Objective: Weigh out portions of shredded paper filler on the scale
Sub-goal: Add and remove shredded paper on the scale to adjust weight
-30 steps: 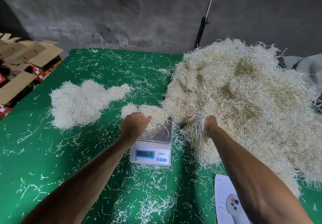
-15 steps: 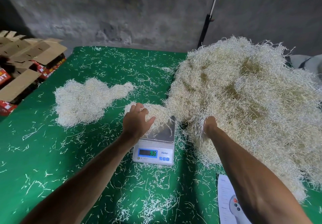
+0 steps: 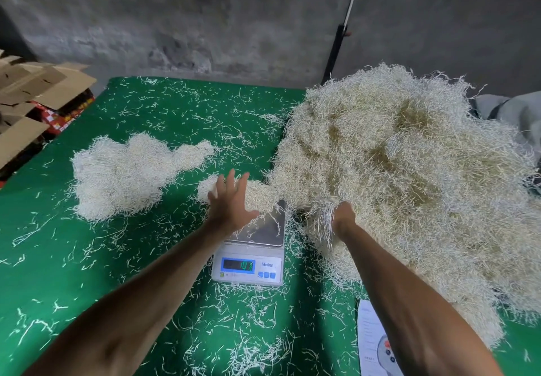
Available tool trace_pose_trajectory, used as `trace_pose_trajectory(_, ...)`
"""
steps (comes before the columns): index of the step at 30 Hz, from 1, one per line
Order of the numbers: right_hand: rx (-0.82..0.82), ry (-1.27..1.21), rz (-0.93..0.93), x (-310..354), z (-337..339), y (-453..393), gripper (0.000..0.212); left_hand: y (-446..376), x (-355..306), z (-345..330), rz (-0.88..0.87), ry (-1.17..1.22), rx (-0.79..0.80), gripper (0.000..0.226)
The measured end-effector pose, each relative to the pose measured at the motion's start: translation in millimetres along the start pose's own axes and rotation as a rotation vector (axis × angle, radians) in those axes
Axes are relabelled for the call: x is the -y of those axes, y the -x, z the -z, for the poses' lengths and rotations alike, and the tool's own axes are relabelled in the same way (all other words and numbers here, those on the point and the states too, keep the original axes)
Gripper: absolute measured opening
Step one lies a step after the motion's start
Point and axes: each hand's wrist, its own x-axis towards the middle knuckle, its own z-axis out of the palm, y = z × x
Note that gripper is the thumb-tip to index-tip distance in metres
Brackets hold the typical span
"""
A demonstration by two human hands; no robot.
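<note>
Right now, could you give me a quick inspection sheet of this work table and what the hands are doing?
Surface: green table cover, strewn with loose paper shreds.
Job's things: scale in the middle, display lit but digits blurred; a small portion sits on the far end of its platform; big heap of filler to the right; smaller pile to the left.
Clutter: printed sheet at the near right edge.
Hands: left hand open, fingers spread over the portion; right hand grips a tuft at the heap's edge.
Cables: nothing seen.
Surroundings: grey wall, a pole leaning behind the heap, cardboard boxes far left.
</note>
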Motion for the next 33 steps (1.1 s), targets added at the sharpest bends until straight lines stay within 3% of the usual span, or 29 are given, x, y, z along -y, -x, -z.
trace_pose_trajectory(3,0.110,0.313,0.216,-4,-7,2,0.047,-17,-10,-4,0.002,0.019,0.108,0.121)
trace_pose_trajectory(5,0.332,0.724,0.335,2,-13,1,0.036,-24,-17,-11,-0.023,0.036,0.213,0.118)
trace_pose_trajectory(7,0.556,1.054,0.291,14,-18,8,0.017,-22,-20,-21,-0.049,0.019,0.331,0.108)
trace_pose_trajectory(10,0.777,1.122,0.148,36,-24,15,0.053,-12,-13,-38,-0.121,0.068,0.265,0.070)
trace_pose_trajectory(11,0.786,1.153,0.163,43,-25,15,0.059,-10,-10,-41,-0.166,0.104,0.198,0.055)
trace_pose_trajectory(13,0.662,1.215,0.293,56,-27,16,0.049,-9,-10,-39,-0.170,0.221,0.135,0.039)
trace_pose_trajectory(15,0.286,1.272,0.534,70,-28,22,0.029,-9,-16,-27,0.044,0.484,0.154,0.043)
trace_pose_trajectory(17,0.003,1.120,0.769,79,-33,30,0.034,-11,-25,-9,0.206,0.859,0.208,0.037)
trace_pose_trajectory(18,0.040,0.890,0.811,83,-38,36,0.045,-12,-29,-1,0.178,1.091,0.261,0.032)
trace_pose_trajectory(20,0.349,0.266,0.697,91,-51,60,0.062,-9,-41,21,0.008,1.529,0.303,0.038)
trace_pose_trajectory(22,0.399,-0.094,0.662,88,-73,84,0.062,-8,-53,46,0.014,1.722,0.072,0.041)
trace_pose_trajectory(24,0.232,-0.214,0.742,85,-91,103,0.058,-4,-59,57,-0.015,1.659,-0.196,0.041)
trace_pose_trajectory(26,0.090,-0.286,0.842,86,-102,110,0.050,4,-58,59,0.049,1.431,-0.241,0.039)
trace_pose_trajectory(29,0.054,-0.392,0.896,99,-101,110,0.039,15,-48,39,0.035,1.207,0.000,0.033)
trace_pose_trajectory(31,0.013,-0.424,0.861,104,-98,105,0.036,19,-44,32,0.019,1.153,0.270,0.030)
trace_pose_trajectory(33,-0.003,-0.342,0.829,100,-97,101,0.019,18,-41,42,0.057,1.180,0.420,0.027)
